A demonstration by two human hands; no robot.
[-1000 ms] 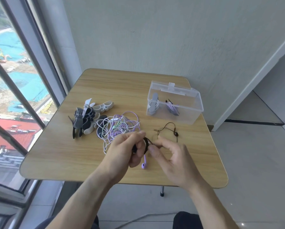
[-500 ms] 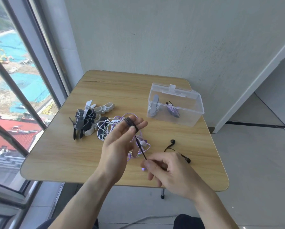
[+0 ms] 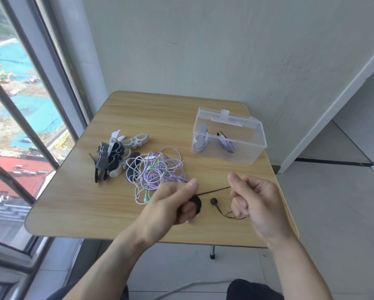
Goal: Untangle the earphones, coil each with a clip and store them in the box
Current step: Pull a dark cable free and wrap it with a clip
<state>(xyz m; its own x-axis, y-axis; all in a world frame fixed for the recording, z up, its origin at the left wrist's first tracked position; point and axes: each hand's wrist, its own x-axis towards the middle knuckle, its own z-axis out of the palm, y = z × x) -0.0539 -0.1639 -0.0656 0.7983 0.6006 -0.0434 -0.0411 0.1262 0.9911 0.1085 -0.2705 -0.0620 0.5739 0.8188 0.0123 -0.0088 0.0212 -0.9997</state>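
Progress: box (image 3: 229,137) beyond our hands holds two clipped coils. Our left hand (image 3: 170,204) grips a black coil (image 3: 196,203); right hand (image 3: 253,202) pinches its cord. Tangle (image 3: 157,169) remains.

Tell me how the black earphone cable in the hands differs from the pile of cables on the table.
The black earphone cable is a single dark strand, pulled straight between the left hand and right hand; the cable pile holds several white, purple and green cords. The black one is partly wound on the left fingers; the pile lies loose and knotted. Both are thin earphone cords.
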